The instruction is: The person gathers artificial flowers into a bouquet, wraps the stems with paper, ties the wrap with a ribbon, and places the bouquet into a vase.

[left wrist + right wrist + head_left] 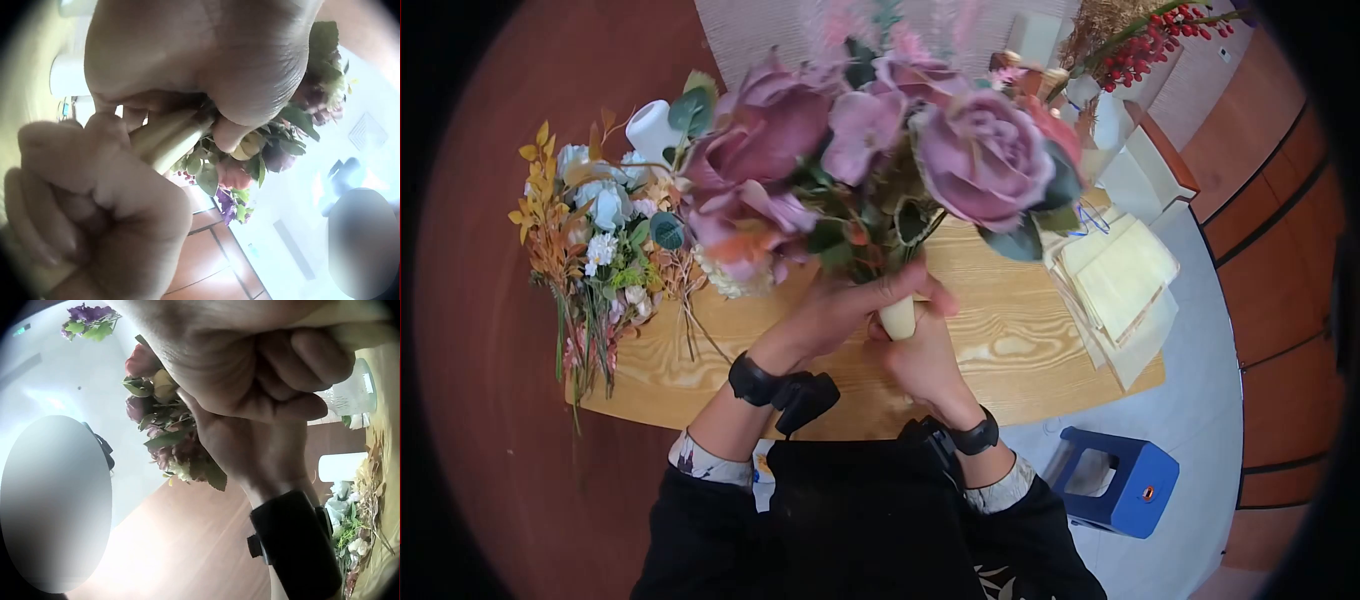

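Observation:
A bouquet of artificial flowers with large mauve roses (985, 160) and green leaves rises in front of me in the head view. My left hand (830, 312) grips its stems just below the blooms. Below it, a smooth cream-coloured wrap (898, 318) covers the stem bundle. Curled round the lower part of that bundle is my right hand (925, 362). In the left wrist view the wrap (172, 139) shows between the two hands. From the right wrist, the fingers (306, 369) of my right hand appear folded in, and they hide the bundle's lower end.
Loose flower stems (605, 215) lie along the wooden table's (1010, 345) left side, near a white vase (652, 128). Pale yellow wrapping sheets (1115, 280) are stacked at the right. Red berry sprigs (1140, 55) stand at the back. A blue stool (1120, 482) is on the floor.

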`<action>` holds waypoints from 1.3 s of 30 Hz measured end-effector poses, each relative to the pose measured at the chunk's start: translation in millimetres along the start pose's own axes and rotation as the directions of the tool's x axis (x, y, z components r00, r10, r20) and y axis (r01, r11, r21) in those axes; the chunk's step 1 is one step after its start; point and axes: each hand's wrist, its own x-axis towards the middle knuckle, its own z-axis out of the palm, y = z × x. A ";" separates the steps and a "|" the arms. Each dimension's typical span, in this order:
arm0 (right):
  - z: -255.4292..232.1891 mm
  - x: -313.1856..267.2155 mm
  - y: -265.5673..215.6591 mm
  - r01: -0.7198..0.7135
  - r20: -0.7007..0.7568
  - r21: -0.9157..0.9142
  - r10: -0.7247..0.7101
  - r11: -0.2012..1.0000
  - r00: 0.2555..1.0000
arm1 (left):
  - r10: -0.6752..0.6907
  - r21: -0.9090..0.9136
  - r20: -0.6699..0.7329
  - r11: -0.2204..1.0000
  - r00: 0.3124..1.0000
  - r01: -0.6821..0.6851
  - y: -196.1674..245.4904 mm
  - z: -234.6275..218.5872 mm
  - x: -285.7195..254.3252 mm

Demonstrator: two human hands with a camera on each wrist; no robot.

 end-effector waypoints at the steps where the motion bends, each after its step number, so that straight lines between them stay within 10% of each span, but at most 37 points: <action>1: 1.7 0.0 0.4 -0.006 0.007 -0.006 0.006 1.000 1.000 | -0.032 -0.008 0.047 0.999 0.998 0.033 -0.2 0.1 0.9; 8: 10.2 5.8 14.2 -0.020 -0.011 0.236 0.023 0.971 1.000 | -0.109 0.104 -0.087 0.988 0.990 0.118 -15.7 -0.5 6.7; 10: 8.1 7.1 10.7 -0.023 -0.018 0.222 0.028 0.975 0.999 | 0.397 0.770 0.217 0.492 0.892 -0.406 -25.3 -4.9 12.9; 11: 2.5 4.9 7.9 -0.181 0.105 0.224 0.161 0.958 0.981 | 0.402 0.769 0.210 0.495 0.891 -0.405 -22.4 -2.2 14.4; 13: -3.9 0.2 9.0 -0.348 0.227 0.202 0.302 0.916 0.926 | -0.072 0.040 -0.274 0.995 0.959 0.086 -14.8 7.4 15.3; 16: -8.1 -4.5 16.6 -0.361 0.310 0.353 0.256 0.863 0.916 | -0.109 -0.342 -0.132 0.938 0.985 0.058 -10.4 -3.7 21.5; 22: -19.0 -17.2 19.6 -0.530 0.466 0.121 0.424 0.839 0.777 | -0.165 -0.500 -0.123 0.862 0.979 0.082 -3.8 -7.7 21.6; 28: -14.1 -19.6 24.5 -0.438 0.435 0.109 0.354 0.892 0.828 | -0.234 -0.522 -0.104 0.840 0.967 0.147 -6.2 -2.8 18.3; 32: -7.3 -11.1 15.4 -0.377 0.288 0.302 0.293 0.876 0.912 | -0.171 -0.376 -0.044 0.916 0.984 0.142 -13.7 -2.9 8.9; 33: -5.4 -8.5 16.9 -0.304 0.236 0.388 0.226 0.870 0.945 | 0.241 0.255 -0.017 0.940 0.970 -0.229 -23.7 -6.3 6.9; 34: -4.8 -6.4 17.0 -0.224 0.174 0.469 0.159 0.854 0.972 | 0.527 0.723 0.250 0.456 0.812 -0.519 -25.8 -6.8 5.8; 39: -2.7 -7.3 3.6 -0.178 0.210 0.321 0.114 0.930 0.971 | 0.172 0.320 0.152 0.923 0.973 -0.213 -16.2 -8.1 6.2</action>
